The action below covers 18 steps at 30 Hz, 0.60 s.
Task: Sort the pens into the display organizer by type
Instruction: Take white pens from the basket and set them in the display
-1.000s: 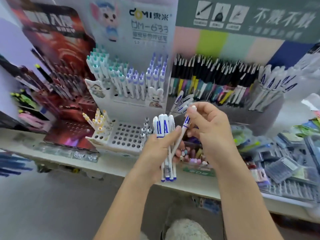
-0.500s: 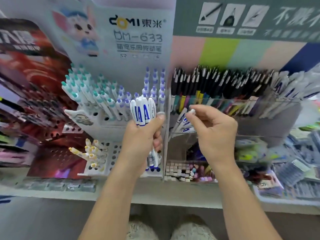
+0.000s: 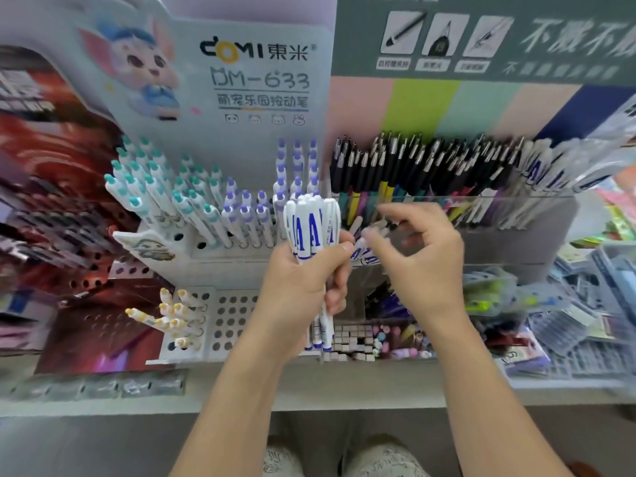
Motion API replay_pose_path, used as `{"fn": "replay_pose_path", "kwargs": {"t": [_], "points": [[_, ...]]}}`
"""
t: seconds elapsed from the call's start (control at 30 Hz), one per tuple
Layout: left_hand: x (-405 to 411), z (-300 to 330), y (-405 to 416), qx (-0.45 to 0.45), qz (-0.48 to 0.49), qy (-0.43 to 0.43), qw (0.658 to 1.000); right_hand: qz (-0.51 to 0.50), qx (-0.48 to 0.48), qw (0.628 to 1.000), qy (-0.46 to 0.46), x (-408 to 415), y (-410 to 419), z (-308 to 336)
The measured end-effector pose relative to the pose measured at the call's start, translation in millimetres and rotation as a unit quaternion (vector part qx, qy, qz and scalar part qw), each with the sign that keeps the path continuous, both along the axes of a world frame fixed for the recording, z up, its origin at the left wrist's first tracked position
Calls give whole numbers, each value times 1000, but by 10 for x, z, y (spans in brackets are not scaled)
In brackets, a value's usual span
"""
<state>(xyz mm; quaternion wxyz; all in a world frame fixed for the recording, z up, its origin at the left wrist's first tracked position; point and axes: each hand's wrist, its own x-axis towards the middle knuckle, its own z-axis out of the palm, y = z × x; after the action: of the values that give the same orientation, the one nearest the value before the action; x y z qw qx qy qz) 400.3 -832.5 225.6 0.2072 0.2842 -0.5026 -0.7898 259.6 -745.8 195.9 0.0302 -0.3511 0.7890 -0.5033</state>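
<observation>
Several white-and-blue pens (image 3: pixel 311 235) sit upright in the left hand (image 3: pixel 303 287), fingers wrapped round the bundle at frame centre, just before the white peg organizer (image 3: pixel 220 242) of teal- and purple-capped pens. Right hand (image 3: pixel 423 266) hangs blurred beside the clear bin (image 3: pixel 516 215) of black pens; fingers loosely curled, can't tell if they hold anything.

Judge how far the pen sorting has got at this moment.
Partly done: a few white-and-blue pens already lie in the clear compartment. The left hand grips a bundle of matching pens, unsorted. The right hand hovers over the compartment, seemingly empty, though blurred.
</observation>
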Motion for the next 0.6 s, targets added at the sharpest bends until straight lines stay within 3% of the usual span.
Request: {"fn": "replay_pose_path", "kwargs": {"t": [0.07,0.17,0.23,0.43,0.6], "points": [[-58,6,31,15,-17,-6,1000,13,-42,998,-53,-32,33,173],[-159,20,67,15,-49,-22,998,169,-34,963,-209,-44,41,416],[-222,43,93,30,-58,-20,998,213,-20,941,-263,-48,45,470],[-282,34,143,46,-78,-3,996,186,-33,918,-348,-143,108,403],[-343,42,195,19,3,-25,999,131,-98,926,-339,-68,75,464]]}}
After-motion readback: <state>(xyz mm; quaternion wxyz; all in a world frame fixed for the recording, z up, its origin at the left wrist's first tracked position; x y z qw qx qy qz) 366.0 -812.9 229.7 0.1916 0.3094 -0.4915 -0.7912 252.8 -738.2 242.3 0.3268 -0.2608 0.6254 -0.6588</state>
